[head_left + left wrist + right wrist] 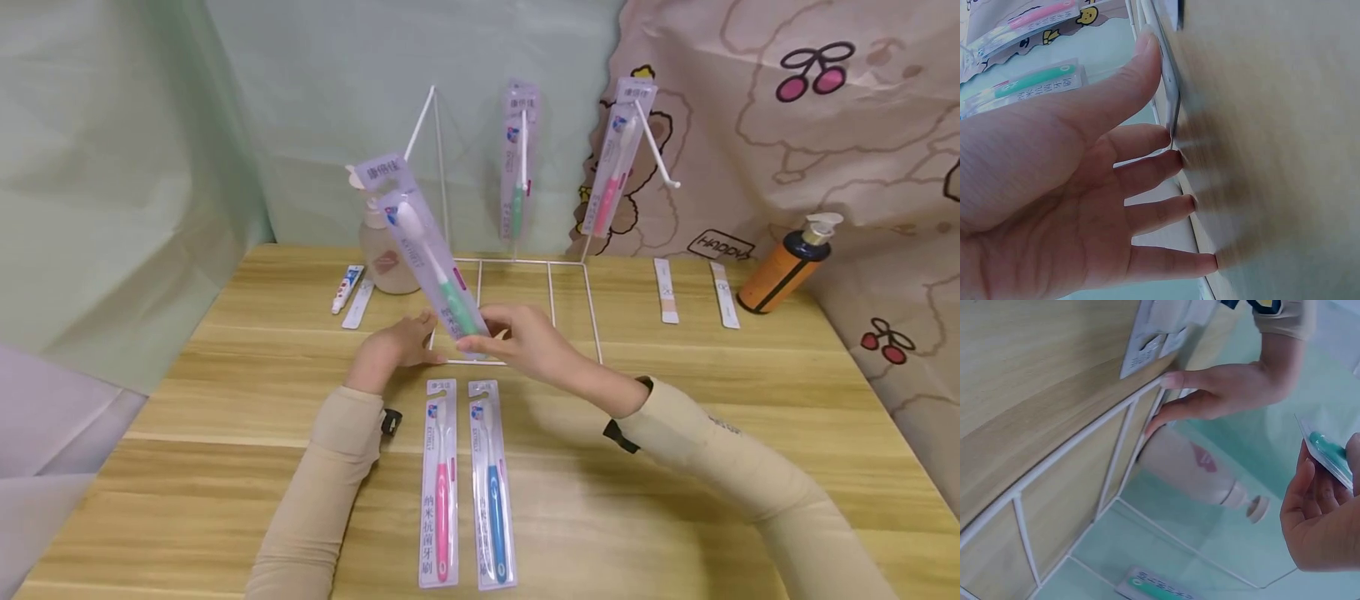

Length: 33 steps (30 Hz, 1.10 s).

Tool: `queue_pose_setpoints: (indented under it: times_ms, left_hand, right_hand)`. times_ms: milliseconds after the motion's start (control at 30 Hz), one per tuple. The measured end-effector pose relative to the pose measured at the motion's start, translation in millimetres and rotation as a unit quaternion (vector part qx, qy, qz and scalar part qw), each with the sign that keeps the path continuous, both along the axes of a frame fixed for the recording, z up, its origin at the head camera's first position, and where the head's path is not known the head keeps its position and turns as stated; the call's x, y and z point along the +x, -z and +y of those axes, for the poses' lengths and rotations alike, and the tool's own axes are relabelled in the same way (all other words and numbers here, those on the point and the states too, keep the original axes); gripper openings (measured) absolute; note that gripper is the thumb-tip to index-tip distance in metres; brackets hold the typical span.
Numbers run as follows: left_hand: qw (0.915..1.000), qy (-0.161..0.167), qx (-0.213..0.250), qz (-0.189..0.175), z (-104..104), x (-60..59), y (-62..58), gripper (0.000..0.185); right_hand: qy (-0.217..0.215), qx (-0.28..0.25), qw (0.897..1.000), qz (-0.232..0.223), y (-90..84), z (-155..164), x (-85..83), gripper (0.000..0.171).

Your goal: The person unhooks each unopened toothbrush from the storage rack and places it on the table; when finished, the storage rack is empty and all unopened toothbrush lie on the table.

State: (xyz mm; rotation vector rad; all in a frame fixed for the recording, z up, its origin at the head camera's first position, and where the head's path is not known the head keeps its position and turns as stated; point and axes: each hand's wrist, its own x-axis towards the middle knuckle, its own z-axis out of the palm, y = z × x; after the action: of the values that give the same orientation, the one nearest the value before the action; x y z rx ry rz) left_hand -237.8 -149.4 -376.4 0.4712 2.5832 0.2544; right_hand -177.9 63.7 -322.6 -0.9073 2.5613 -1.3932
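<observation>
My right hand (532, 342) pinches the lower end of a packaged toothbrush (431, 258) with a green handle, held tilted in the air. Its card top overlaps the lower end of the white wire rack's (589, 312) left hook; whether they touch I cannot tell. My left hand (397, 346) rests at the rack's front left corner, thumb on the wire and straight fingertips against the table, as the left wrist view shows. On the rack hang another green packaged toothbrush (517, 167) at the middle and a pink one (618, 158) at the right.
A pink packaged toothbrush (441, 492) and a blue one (492, 492) lie before the rack. Behind my left hand stand a pump bottle (390, 258), a toothpaste tube (347, 289) and a sachet (358, 304). Two sachets (665, 292) and an orange pump bottle (780, 271) are at the right.
</observation>
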Motion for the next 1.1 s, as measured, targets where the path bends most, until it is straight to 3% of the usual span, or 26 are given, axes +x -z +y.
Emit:
queue_pose_setpoints:
  times_ms: [233, 433, 633, 833, 1100]
  left_hand:
    - [1.0000, -0.003, -0.001, -0.005, 0, -0.8, 0.8, 0.084]
    - [0.9999, -0.011, 0.006, -0.009, 1, -0.3, 0.8, 0.083]
    - [0.9998, -0.014, 0.004, -0.010, -2, -0.6, 1.4, 0.084]
    - [0.9998, -0.012, 0.004, -0.013, -1, -2.2, 0.5, 0.083]
    - [0.9997, -0.015, 0.004, -0.020, 3, -2.8, -0.2, 0.083]
  right_hand:
    - [-0.012, -0.005, 1.000, -0.018, 1.0, 12, 12.7, 0.023]
    - [-0.005, -0.010, 0.997, -0.076, 18.0, 39, 31.9, 0.023]
    - [0.012, 0.006, 0.994, -0.111, 36.1, 64, 54.4, 0.034]
    - [0.033, 0.032, 0.984, -0.169, 61.4, 86, 83.6, 0.038]
    - [0.014, 0.047, 0.970, -0.238, 77.9, 104, 116.6, 0.038]
